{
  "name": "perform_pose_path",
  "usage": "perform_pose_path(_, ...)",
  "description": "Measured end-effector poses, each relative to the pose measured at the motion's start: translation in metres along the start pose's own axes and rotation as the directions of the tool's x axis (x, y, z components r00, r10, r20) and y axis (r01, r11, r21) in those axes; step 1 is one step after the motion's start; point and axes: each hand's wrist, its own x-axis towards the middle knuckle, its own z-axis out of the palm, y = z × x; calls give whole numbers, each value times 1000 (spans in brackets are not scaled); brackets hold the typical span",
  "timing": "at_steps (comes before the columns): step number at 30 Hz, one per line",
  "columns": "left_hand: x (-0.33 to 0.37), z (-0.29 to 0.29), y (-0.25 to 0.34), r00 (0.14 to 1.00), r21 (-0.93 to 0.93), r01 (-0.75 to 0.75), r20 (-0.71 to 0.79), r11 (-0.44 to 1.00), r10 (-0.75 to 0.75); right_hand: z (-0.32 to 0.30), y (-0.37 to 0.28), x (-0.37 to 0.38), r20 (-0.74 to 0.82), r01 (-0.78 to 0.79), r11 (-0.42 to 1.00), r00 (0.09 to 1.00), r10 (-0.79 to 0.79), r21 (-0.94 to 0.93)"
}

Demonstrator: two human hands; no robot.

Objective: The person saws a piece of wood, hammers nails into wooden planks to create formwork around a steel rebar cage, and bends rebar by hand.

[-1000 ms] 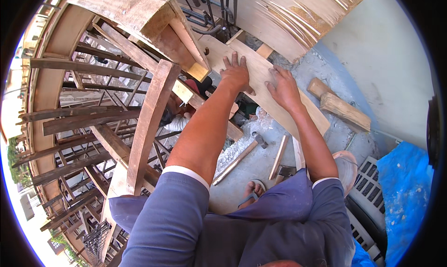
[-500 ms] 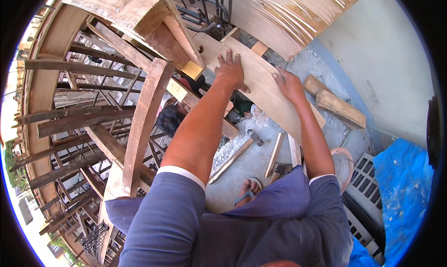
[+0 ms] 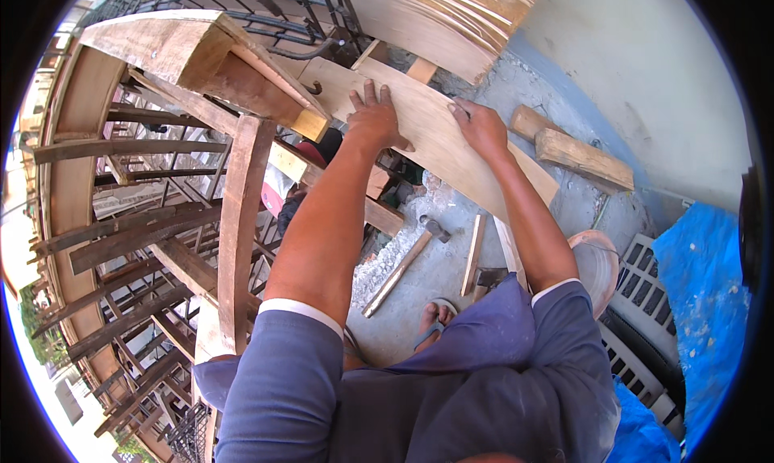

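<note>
A long, pale plywood board (image 3: 431, 128) slants across the space in front of me. My left hand (image 3: 376, 126) presses on its top face with the fingers spread apart. Farther right, my right hand (image 3: 482, 132) is closed at the board's far edge, its fingertips pinched there; a small dark spot between the fingers is too small to name. On the concrete below lies a hammer (image 3: 435, 228) with a wooden handle, close to a narrow wood strip (image 3: 474, 256).
A boxed timber beam (image 3: 181, 47) and an upright post (image 3: 244, 213) stand at left, beside open scaffolding. Wood blocks (image 3: 584, 158) lie by the wall. Near my right arm are a bucket (image 3: 601, 261) and blue tarp (image 3: 705, 302). Another person is partly visible below the timbers.
The view has shifted, moving the surroundings a little. My left hand stays spread on the board; the right hand's fingers, more extended before, are now drawn together at the edge.
</note>
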Motion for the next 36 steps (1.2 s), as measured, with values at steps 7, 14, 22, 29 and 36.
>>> perform_pose_path(7, -1, 4, -8, 996, 118, -44, -73, 992, 53, -1, -2, 1, -58, 65, 998, 996, -66, -12)
perform_pose_path(14, -7, 5, -16, 986, 103, -56, -149, 993, 71, 5, -45, 0, -128, 427, 891, 886, -446, -151)
perform_pose_path(22, 26, -19, -66, 968, 242, -227, -52, 943, 246, 33, -55, 10, -21, 436, 890, 896, -443, -136)
perform_pose_path(29, 30, -11, -52, 983, 243, -170, -22, 955, 180, 32, -50, 4, -87, 442, 876, 881, -464, -195)
perform_pose_path(36, 0, -15, -45, 985, 177, -162, -36, 971, 171, 30, -39, 12, -53, 469, 881, 880, -471, -59)
